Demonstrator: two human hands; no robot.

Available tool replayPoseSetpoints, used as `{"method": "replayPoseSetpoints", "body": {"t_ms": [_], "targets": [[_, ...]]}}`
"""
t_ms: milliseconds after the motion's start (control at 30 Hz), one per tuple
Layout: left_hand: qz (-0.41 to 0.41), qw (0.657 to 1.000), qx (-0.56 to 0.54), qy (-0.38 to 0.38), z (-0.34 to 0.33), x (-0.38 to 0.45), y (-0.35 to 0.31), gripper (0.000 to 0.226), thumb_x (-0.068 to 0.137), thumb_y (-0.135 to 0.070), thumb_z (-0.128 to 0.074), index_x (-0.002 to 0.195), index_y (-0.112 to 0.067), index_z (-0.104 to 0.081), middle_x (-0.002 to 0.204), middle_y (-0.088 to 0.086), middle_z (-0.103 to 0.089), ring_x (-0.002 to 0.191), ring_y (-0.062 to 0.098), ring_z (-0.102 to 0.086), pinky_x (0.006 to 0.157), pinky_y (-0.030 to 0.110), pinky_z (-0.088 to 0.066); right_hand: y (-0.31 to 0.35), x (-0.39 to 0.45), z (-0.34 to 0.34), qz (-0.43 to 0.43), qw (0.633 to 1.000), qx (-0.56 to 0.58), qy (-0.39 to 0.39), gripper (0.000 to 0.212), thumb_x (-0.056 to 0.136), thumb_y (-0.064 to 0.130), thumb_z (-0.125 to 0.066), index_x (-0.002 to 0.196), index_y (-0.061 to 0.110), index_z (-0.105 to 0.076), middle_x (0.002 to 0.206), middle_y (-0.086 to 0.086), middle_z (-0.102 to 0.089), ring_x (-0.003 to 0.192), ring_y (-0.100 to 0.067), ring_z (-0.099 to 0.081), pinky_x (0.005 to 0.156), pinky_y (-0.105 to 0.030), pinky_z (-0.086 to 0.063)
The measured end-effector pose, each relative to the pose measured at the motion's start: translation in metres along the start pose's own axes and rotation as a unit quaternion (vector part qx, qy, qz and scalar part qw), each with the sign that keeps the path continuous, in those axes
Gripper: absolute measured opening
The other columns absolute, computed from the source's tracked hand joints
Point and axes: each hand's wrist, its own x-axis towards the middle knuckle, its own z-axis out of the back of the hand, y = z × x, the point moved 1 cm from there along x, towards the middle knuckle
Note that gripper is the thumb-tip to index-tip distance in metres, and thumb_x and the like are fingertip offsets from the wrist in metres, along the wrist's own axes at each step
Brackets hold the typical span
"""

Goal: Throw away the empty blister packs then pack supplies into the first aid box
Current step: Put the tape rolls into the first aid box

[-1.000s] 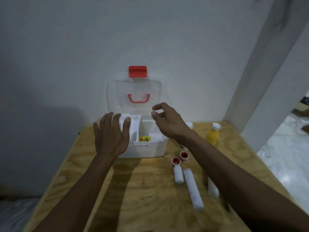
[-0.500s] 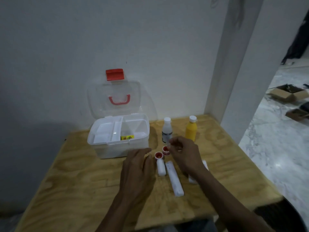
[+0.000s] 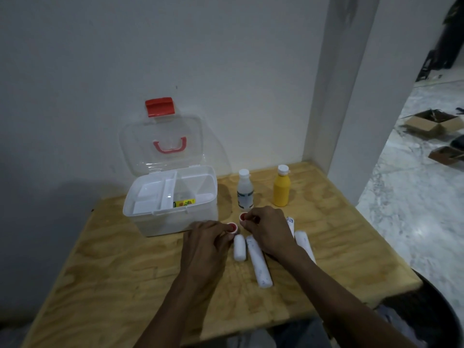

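The white first aid box [image 3: 160, 223] stands open at the back left of the wooden table [image 3: 108, 272], its clear lid leaning on the wall. A white tray and a small yellow packet [image 3: 184, 203] lie inside. In front of it are two small red-centred rolls. My left hand [image 3: 204, 244] has its fingertips closed on the nearer roll [image 3: 232, 227]. My right hand [image 3: 270, 232] pinches the farther roll [image 3: 242, 217]. Both rolls rest on the table. White wrapped bandage rolls [image 3: 259, 262] lie between and beside my hands.
A white bottle [image 3: 245, 192] and a yellow bottle [image 3: 281, 189] stand behind my right hand. A wall runs behind the table and a pillar [image 3: 351, 121] stands at its right corner. A dark bin [image 3: 442, 312] sits low right. Cardboard boxes [image 3: 431, 124] lie on the floor.
Both hands have left the box and come down to the table front, closing on the two small red-centred rolls. The view has pulled back and to the right.
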Motion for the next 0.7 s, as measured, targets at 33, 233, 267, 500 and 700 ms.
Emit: {"method": "replayPoseSetpoints", "body": {"t_ms": [33, 233, 267, 500, 700], "targets": [[0.002, 1.0, 0.0, -0.002, 0.001, -0.001, 0.0, 0.02, 0.09, -0.036, -0.064, 0.108, -0.039, -0.073, 0.101, -0.019, -0.07, 0.097, 0.006, -0.059, 0.085, 0.04, -0.047, 0.0, 0.0, -0.001, 0.003, 1.0, -0.003, 0.0, 0.017, 0.084, 0.027, -0.072, 0.093, 0.014, -0.078, 0.091, -0.006, -0.077, 0.086, -0.018, -0.069, 0.075, -0.032, -0.053], [0.015, 1.0, 0.015, 0.002, 0.006, -0.003, -0.008, 0.017, 0.09, -0.035, -0.062, 0.103, -0.038, -0.073, 0.096, -0.016, -0.071, 0.092, 0.007, -0.058, 0.081, 0.04, -0.049, -0.001, 0.002, -0.004, 0.02, 0.999, -0.03, 0.01, 0.018, 0.084, 0.03, -0.071, 0.091, 0.015, -0.077, 0.089, -0.007, -0.075, 0.088, -0.022, -0.066, 0.074, -0.041, -0.054], [0.014, 1.0, 0.014, 0.003, 0.007, -0.003, -0.009, 0.017, 0.09, -0.035, -0.061, 0.103, -0.037, -0.072, 0.096, -0.016, -0.07, 0.092, 0.008, -0.058, 0.082, 0.04, -0.048, 0.0, 0.002, -0.003, 0.022, 0.999, -0.034, 0.011, 0.018, 0.084, 0.03, -0.07, 0.09, 0.014, -0.078, 0.089, -0.007, -0.075, 0.087, -0.022, -0.066, 0.073, -0.04, -0.054], [0.011, 0.999, -0.026, -0.018, 0.016, -0.016, -0.014, 0.014, 0.097, -0.038, -0.054, 0.088, -0.037, -0.064, 0.084, -0.016, -0.063, 0.084, 0.007, -0.057, 0.073, 0.042, -0.048, 0.017, -0.014, 0.013, 0.034, 0.999, -0.006, 0.002, 0.021, 0.089, 0.027, -0.066, 0.08, 0.011, -0.075, 0.08, -0.003, -0.072, 0.076, -0.014, -0.063, 0.067, -0.03, -0.044], [-0.002, 0.996, -0.041, -0.074, 0.059, -0.02, -0.015, 0.012, 0.092, -0.035, -0.062, 0.102, -0.031, -0.069, 0.105, -0.011, -0.069, 0.101, 0.009, -0.061, 0.088, 0.04, -0.051, 0.064, -0.025, 0.034, 0.098, 0.994, 0.026, -0.041, 0.015, 0.086, 0.03, -0.072, 0.089, 0.016, -0.076, 0.09, 0.0, -0.074, 0.085, -0.014, -0.063, 0.078, -0.034, -0.05]]}}
